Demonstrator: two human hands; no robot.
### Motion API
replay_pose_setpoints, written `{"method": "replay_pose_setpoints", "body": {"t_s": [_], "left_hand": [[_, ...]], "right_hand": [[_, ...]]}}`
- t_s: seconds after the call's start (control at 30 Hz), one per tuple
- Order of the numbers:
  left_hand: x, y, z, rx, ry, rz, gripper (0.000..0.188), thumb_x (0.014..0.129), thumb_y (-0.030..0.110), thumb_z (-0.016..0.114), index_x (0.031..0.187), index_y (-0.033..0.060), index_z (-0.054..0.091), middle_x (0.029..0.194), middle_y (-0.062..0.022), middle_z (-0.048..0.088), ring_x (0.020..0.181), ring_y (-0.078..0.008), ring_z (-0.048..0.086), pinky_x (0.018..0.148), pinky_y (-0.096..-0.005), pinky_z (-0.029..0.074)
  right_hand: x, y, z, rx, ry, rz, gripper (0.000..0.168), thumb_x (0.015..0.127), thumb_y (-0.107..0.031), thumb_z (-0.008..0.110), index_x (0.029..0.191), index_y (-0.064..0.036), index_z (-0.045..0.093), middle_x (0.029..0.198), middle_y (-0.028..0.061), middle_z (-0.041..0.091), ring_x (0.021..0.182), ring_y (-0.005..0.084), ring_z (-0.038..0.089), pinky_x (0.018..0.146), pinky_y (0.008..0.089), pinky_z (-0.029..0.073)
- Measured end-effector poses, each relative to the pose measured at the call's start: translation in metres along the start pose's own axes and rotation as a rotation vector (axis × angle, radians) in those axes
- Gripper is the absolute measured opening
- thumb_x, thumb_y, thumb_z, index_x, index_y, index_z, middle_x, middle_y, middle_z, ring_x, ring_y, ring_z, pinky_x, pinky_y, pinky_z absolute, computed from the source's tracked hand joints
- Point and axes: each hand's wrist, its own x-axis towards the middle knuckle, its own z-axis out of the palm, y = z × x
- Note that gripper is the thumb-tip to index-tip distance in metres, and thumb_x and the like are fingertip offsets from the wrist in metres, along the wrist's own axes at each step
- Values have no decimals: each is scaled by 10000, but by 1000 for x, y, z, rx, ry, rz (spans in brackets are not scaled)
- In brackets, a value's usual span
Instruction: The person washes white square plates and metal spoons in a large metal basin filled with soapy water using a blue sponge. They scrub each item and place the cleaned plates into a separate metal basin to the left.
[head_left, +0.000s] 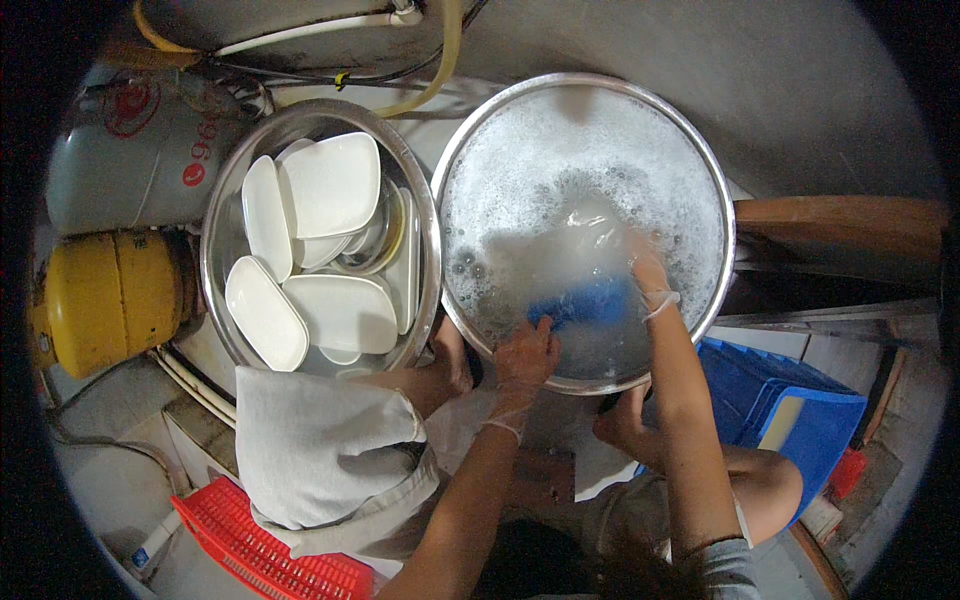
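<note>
A large round metal basin (731, 202) of foamy water stands before me. Partly under the water lies a blue item (581, 304), its shape blurred, so its kind is unclear. At the basin's near rim, my left hand (529, 352) in a clear thin glove grips the left end of that blue item. My right hand (648, 262), also in a clear glove, dips into the water just right of it; its fingers are blurred by water and foam. Whether they hold anything cannot be seen. Between and beyond the hands, the water's surface (589, 217) bulges and shines.
To the left, a metal basin (217, 300) holds several white dishes (334, 184) and some bowls. Further left are a grey gas cylinder (112, 172) and a yellow one (112, 300). A red plastic basket (255, 540) sits lower left, a blue plastic crate (810, 420) lower right.
</note>
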Motion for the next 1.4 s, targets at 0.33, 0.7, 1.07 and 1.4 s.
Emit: {"method": "replay_pose_setpoints", "body": {"t_s": [0.33,0.7,1.07,1.4], "left_hand": [[-3,1,1,-3,-37,-43,266,754,262,519,986,133,507,736,-98,535,662,-255,577,524,-413,469],[-1,-5,1,19,-85,-35,259,752,260,524,966,117,490,707,-97,532,641,-245,577,495,-404,471],[1,2,2,-31,-117,-40,316,748,274,531,1019,118,486,763,-133,534,698,-291,563,540,-442,464],[2,3,-7,-136,-53,-64,272,721,271,548,934,104,523,731,-136,532,671,-307,558,546,-437,456]], "right_hand": [[-2,-19,10,17,-9,-41,292,686,-212,538,881,2,573,832,179,586,774,305,560,673,379,432],[-107,3,-6,97,48,-37,286,685,-213,535,869,1,577,818,175,589,763,303,563,668,380,434],[-61,-8,13,-10,-1,-76,280,683,-214,531,857,0,582,803,170,593,751,301,566,662,381,435],[-36,-26,28,-59,-55,-100,276,682,-215,529,846,-1,586,791,166,596,740,299,569,657,382,436]]}}
